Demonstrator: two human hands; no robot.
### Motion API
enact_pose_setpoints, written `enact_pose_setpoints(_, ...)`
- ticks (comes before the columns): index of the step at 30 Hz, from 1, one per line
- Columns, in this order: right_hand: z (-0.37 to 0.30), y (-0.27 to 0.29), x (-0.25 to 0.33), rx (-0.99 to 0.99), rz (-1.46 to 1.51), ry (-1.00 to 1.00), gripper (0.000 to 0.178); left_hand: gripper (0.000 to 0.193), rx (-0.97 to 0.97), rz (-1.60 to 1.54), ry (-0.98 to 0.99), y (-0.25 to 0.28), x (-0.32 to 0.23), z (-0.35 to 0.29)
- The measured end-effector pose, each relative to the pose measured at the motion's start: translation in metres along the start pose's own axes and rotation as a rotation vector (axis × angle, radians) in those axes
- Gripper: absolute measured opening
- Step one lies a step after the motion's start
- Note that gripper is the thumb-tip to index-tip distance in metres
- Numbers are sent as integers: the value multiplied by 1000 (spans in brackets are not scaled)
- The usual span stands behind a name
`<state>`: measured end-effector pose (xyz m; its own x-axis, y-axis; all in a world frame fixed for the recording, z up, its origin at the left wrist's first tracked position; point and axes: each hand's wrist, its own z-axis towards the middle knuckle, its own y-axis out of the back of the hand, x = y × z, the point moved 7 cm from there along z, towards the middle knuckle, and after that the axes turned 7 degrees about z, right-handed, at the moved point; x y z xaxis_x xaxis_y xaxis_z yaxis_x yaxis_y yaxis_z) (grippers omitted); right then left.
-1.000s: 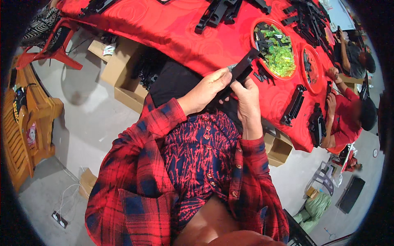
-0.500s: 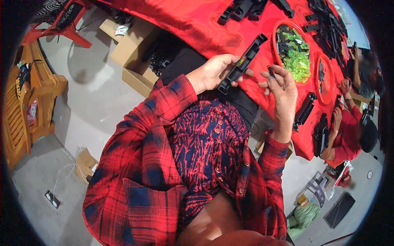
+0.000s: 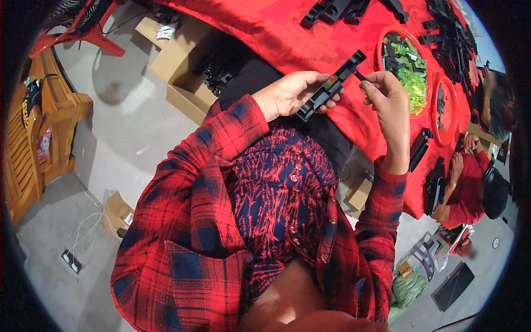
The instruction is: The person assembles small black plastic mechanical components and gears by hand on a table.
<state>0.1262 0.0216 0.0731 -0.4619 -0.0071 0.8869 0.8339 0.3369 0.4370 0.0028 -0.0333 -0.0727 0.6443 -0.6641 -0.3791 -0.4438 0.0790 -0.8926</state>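
- Head view, hands: the left hand (image 3: 290,94) grips a long black plastic bar (image 3: 331,86) around its lower half, fingers closed on it. The right hand (image 3: 387,102) is pinched narrow at the bar's upper end, thumb and forefinger closed on a small dark piece (image 3: 359,75) too small to identify.
- Head view, position: the bar is held in the air, tilted, above the edge of the red table (image 3: 287,33) and in front of the person's chest.
- Head view, technique: keep the left grip steady and the bar's open face turned up; bring the small piece in line with the bar's end before pressing, as a skewed approach would likely jam.
- Head view, appearance: the bar is narrow, channel-shaped and matte black, with a small greenish patch near its middle.
- Head view, surroundings: a red tray of green parts (image 3: 412,69) sits just beyond the right hand; more black bars (image 3: 332,10) lie further up the table.
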Motion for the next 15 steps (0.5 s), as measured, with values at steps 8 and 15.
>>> enact_pose_setpoints(8, 11, -12, 7, 38, -291, 10, 15, 37, 98, -179, 38, 7, 8, 2)
enact_pose_setpoints(15, 17, -24, -2, 209, -146, 202, 12, 42, 64, -248, 92, 13, 11, 1)
